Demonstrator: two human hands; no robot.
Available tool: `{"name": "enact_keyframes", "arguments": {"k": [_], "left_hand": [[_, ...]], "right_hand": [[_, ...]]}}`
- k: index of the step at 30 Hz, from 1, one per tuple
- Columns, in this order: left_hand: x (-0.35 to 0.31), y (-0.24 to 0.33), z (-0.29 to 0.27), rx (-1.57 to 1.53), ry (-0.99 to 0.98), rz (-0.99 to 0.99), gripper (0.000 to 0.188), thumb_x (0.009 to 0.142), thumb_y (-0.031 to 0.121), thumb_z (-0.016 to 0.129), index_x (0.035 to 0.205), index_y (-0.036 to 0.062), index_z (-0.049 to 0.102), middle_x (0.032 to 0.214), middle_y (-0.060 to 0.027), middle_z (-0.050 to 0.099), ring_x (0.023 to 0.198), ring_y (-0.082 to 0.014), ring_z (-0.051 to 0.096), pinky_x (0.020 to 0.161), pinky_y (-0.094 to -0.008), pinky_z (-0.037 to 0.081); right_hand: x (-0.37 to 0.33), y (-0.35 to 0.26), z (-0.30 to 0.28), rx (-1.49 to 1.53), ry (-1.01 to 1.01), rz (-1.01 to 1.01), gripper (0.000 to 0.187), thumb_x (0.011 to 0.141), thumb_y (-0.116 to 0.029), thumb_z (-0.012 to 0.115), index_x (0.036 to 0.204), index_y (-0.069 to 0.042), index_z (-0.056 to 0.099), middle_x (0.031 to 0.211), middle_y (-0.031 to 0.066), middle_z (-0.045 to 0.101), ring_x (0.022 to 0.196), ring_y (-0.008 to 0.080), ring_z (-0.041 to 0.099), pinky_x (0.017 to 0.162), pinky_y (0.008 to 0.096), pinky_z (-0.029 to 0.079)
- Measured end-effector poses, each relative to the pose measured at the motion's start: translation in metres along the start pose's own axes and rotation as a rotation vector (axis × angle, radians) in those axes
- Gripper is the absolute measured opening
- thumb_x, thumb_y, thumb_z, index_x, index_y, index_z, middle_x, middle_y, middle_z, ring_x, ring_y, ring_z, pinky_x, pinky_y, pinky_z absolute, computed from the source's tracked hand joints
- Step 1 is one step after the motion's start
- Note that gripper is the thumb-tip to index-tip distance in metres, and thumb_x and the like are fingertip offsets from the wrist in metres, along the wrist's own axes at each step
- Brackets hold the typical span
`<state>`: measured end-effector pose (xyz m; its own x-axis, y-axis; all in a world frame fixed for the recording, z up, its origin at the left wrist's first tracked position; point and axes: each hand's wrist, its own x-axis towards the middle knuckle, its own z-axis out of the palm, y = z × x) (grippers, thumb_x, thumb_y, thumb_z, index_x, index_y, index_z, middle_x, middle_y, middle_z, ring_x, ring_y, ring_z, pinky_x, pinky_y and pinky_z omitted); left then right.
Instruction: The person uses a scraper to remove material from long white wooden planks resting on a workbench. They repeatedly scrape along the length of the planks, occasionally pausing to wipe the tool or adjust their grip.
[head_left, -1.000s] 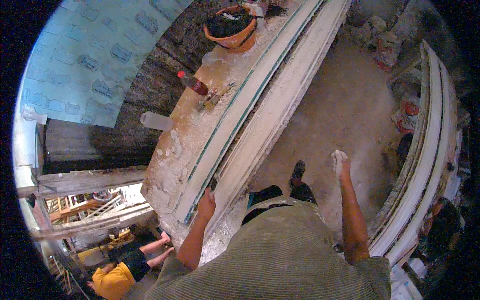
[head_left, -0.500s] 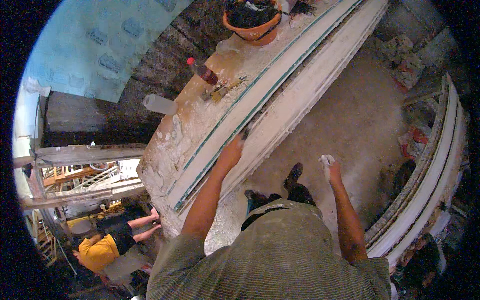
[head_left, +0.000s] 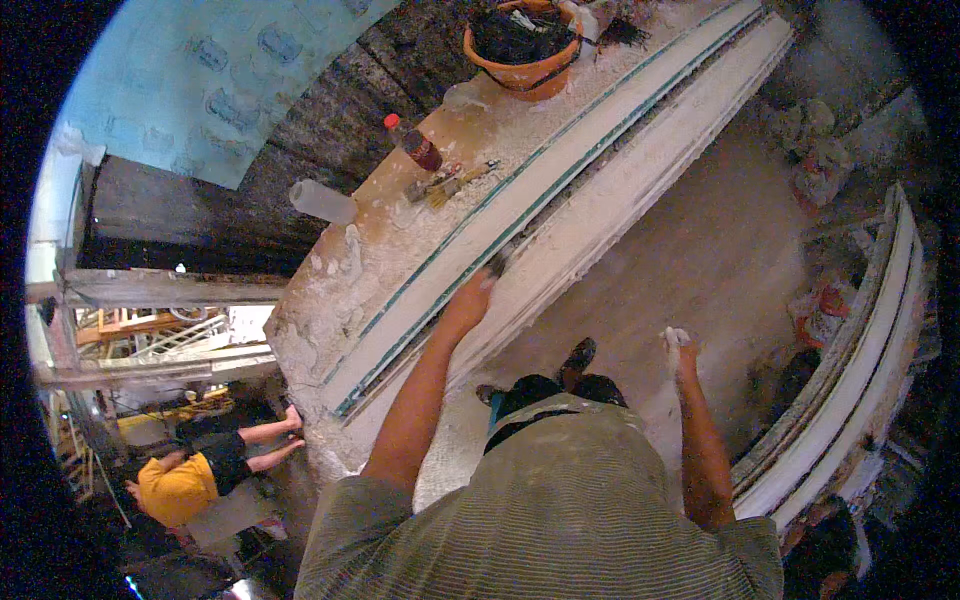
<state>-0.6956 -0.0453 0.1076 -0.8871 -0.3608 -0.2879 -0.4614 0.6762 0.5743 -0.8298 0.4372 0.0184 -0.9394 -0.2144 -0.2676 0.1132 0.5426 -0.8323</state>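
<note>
My left hand (head_left: 468, 302) is closed on a small dark-tipped tool (head_left: 496, 264) that looks like a brush. Its tip is at the dark gap along a long white plaster-like strip (head_left: 590, 222) on the bench. Parallel to this strip, on the far side of the gap, lies another long white strip (head_left: 520, 193) with green edges. My right hand (head_left: 680, 343) is out over the floor, away from the bench, its fingers curled and coated in white. Whether anything is inside them I cannot make out.
On the bench (head_left: 340, 265) stand an orange bucket (head_left: 540, 80) with dark contents, a red-capped bottle (head_left: 415, 145), a whitish container (head_left: 322, 201) and some brushes (head_left: 455, 187). More long strips (head_left: 850, 390) curve along the right. A person in yellow (head_left: 180, 488) is at lower left.
The view has shifted slightly. My left hand stays at the gap with the dark-tipped tool, and my right hand is still held out, curled. The person in yellow appears a little farther left.
</note>
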Motion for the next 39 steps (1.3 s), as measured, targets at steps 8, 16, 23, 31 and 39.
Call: {"name": "enact_keyframes", "arguments": {"k": [8, 16, 23, 31, 39], "left_hand": [[0.108, 0.080, 0.017, -0.106, 0.002, 0.088, 0.043, 0.099, 0.032, 0.051, 0.128, 0.0015, 0.059, 0.131, -0.0266, 0.059, 0.120, -0.0429, 0.057, 0.101, -0.0480, 0.045], [-0.135, -0.033, -0.032, 0.181, 0.186, -0.129, 0.041, 0.098, 0.025, 0.058, 0.134, 0.0056, 0.057, 0.128, -0.0270, 0.061, 0.115, -0.0454, 0.060, 0.100, -0.0477, 0.048], [0.032, 0.060, 0.011, 0.169, 0.106, -0.010, 0.036, 0.096, 0.022, 0.055, 0.127, 0.0049, 0.055, 0.099, -0.0298, 0.067, 0.093, -0.0497, 0.064, 0.082, -0.0575, 0.051], [0.196, 0.158, 0.038, 0.020, 0.012, 0.089, 0.040, 0.095, 0.028, 0.057, 0.131, 0.0098, 0.054, 0.109, -0.0241, 0.068, 0.100, -0.0442, 0.064, 0.085, -0.0543, 0.051], [-0.053, -0.024, -0.050, 0.280, -0.057, 0.105, 0.035, 0.091, 0.036, 0.068, 0.117, 0.0122, 0.067, 0.124, -0.0134, 0.065, 0.100, -0.0347, 0.067, 0.080, -0.0460, 0.057]], "right_hand": [[0.023, -0.047, 0.009, -0.238, -0.009, -0.176, 0.039, 0.098, -0.038, 0.059, 0.102, 0.000, 0.067, 0.087, 0.0135, 0.069, 0.077, 0.0224, 0.063, 0.071, 0.0398, 0.048], [-0.020, 0.017, -0.022, -0.215, 0.140, 0.008, 0.037, 0.097, -0.037, 0.060, 0.092, -0.001, 0.069, 0.073, 0.0129, 0.064, 0.067, 0.0215, 0.060, 0.064, 0.0390, 0.047], [-0.023, 0.030, -0.010, 0.003, 0.121, 0.038, 0.038, 0.096, -0.038, 0.062, 0.085, -0.002, 0.069, 0.069, 0.0004, 0.059, 0.065, 0.0167, 0.054, 0.060, 0.0362, 0.043], [0.072, -0.044, -0.004, -0.142, 0.036, 0.273, 0.030, 0.097, -0.031, 0.061, 0.091, -0.002, 0.066, 0.081, 0.0016, 0.062, 0.078, 0.0135, 0.056, 0.070, 0.0314, 0.045], [0.111, -0.076, -0.027, -0.117, -0.029, 0.135, 0.031, 0.095, -0.032, 0.064, 0.093, -0.001, 0.069, 0.081, 0.0054, 0.066, 0.080, 0.0149, 0.058, 0.070, 0.0353, 0.048]]}}
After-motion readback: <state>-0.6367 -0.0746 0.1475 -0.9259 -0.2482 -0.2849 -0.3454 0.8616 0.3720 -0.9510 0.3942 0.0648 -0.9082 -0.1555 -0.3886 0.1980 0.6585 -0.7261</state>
